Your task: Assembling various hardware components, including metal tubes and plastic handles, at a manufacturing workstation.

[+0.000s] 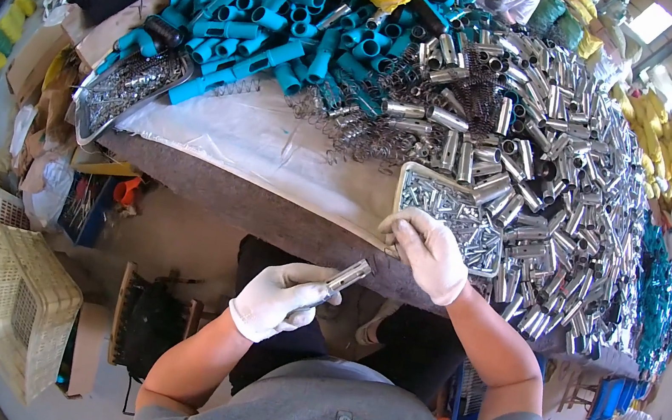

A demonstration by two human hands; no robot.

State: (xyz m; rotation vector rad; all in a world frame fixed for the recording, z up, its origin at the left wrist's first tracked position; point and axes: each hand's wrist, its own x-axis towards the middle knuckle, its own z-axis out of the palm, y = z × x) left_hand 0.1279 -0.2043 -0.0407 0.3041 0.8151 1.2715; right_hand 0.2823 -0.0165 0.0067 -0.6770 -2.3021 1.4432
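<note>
My left hand (279, 298), in a white glove, is wrapped round a short shiny metal tube (351, 276) with a slot in its side. The tube tilts up to the right, in front of the table's near edge. Also gloved in white, my right hand (432, 256) is at that edge with its fingers pinched together. Whatever sits between those fingertips is too small to make out. Just beyond the right hand lies a shallow pale tray (401, 189) full of small metal screws or pins (454, 215).
Teal plastic tubes (270, 7) are heaped at the back left, beside tangled springs (473, 92). Metal tubes (559, 181) cover the table's right side. Another tray (84, 121) of small parts stands at the left end. On the floor at left is a plastic basket (26, 304).
</note>
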